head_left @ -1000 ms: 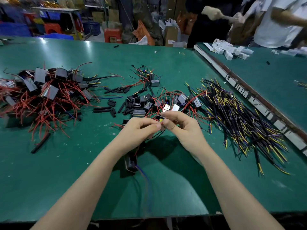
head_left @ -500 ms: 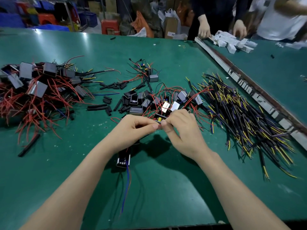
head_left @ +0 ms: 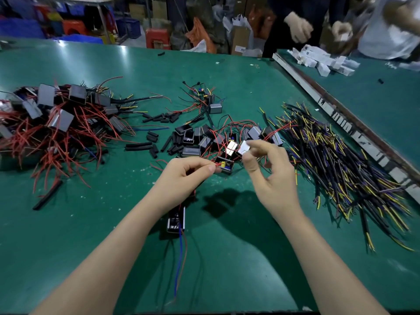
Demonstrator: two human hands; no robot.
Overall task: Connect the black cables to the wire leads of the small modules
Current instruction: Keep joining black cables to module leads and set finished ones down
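1. The left hand pinches red wire leads; a small module hangs below it. The right hand is loose and holds nothing.
2. Many loose modules wait just past the hands.
3. Black cables, too many to count, lie right.
4. A big wired pile lies left, so lots looks done.

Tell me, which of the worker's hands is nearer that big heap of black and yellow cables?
Right. The right hand hovers at the heap of black cables' near edge; the left hand sits farther off, beyond it.
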